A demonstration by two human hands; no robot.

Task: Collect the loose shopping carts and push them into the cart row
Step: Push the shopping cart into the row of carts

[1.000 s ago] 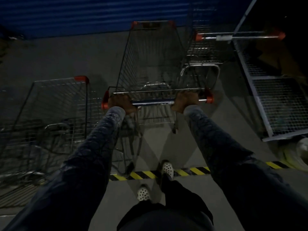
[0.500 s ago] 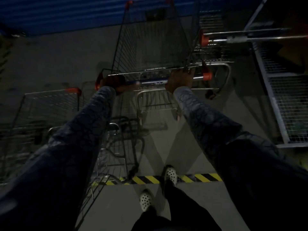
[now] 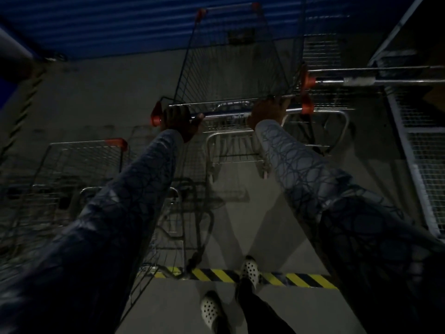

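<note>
A wire shopping cart (image 3: 231,68) with red corner caps stands straight ahead of me on dim concrete. My left hand (image 3: 177,120) grips the left end of its handle bar (image 3: 226,114). Near the bar's right end my right hand (image 3: 267,112) is closed around it too. Both arms are stretched out in patterned sleeves. Another cart (image 3: 72,179) stands at my lower left, partly hidden by my left arm. To the right a third cart's handle (image 3: 361,80) with a red end cap lies level with the held cart's basket.
A blue corrugated wall (image 3: 120,27) closes the far side. A metal mesh rack (image 3: 423,150) runs along the right. A yellow-and-black striped strip (image 3: 301,278) crosses the floor at my feet, in white perforated clogs (image 3: 250,271).
The held cart has rolled forward toward the blue wall, alongside the right-hand cart. My arms have stretched out and I have stepped up to the striped strip.
</note>
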